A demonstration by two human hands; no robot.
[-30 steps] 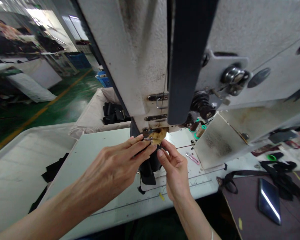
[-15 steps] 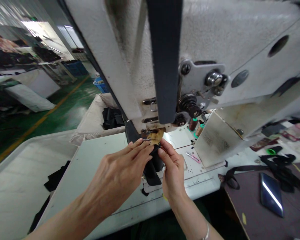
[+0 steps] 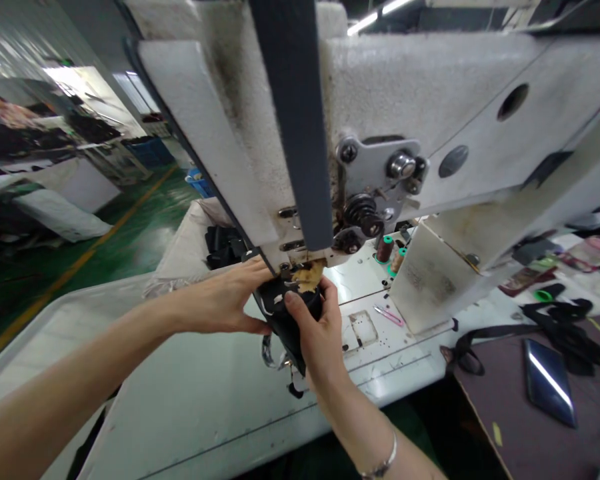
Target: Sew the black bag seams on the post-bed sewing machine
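A black piece of material [image 3: 285, 319], its exact kind unclear, lies under the needle area of a large white sewing machine [image 3: 230, 133]. My right hand [image 3: 320, 327] grips it from the right, thumb on top and fingers around the far side. From the left, my left hand [image 3: 220, 297] reaches around the piece; its thumb is at the near edge and its fingertips are hidden behind the machine head. Tan, ragged-edged material [image 3: 309, 275] shows at the presser foot, just above my right thumb.
Pink-handled thread snips [image 3: 389, 315] and thread spools [image 3: 385, 249] are on the white machine table [image 3: 205, 407]. A phone [image 3: 550, 382] and black straps [image 3: 560, 333] lie on a side table at right. Behind is a bin [image 3: 180, 243] with black pieces. A person [image 3: 10, 113] is far left.
My left hand has moved left and away from the needle area, around the piece's left side. My right thumb now presses on top of the black piece, which has turned. The view has shifted slightly.
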